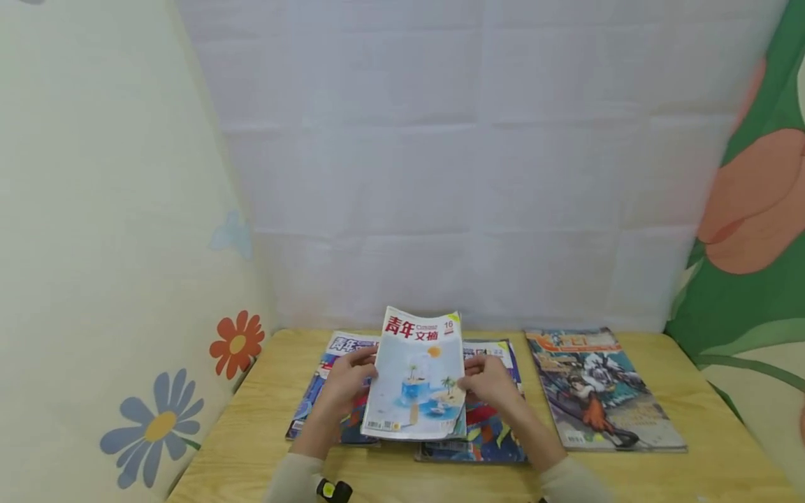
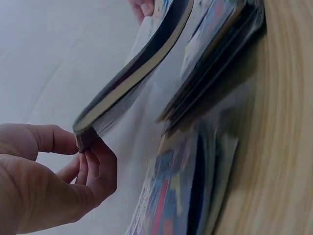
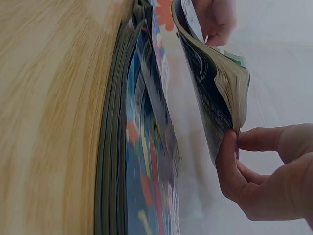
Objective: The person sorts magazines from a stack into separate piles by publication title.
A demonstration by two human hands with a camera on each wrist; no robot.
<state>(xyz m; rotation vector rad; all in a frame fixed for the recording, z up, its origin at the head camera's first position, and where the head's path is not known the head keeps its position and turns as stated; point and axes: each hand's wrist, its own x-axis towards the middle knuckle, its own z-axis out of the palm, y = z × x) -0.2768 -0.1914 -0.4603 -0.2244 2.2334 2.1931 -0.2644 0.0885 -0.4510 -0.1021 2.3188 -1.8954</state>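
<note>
Beneath the left hand and right hand lies a wooden table, beyond them a creased white sheet; both pinch a magazine between them; only the wrist views show the gap above the piles

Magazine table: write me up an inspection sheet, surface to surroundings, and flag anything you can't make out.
Surface: wooden table, light grain.
Job's things: white-covered magazine raised above two piles, left pile and right pile; whether it is a single copy, cannot tell.
Clutter: dark illustrated magazine lying apart, at the right.
Hands: left hand pinches the raised magazine's left edge, right hand its right edge.
Cables: nothing seen.
Surroundings: creased white sheet behind; painted flowers on the left wall.
</note>
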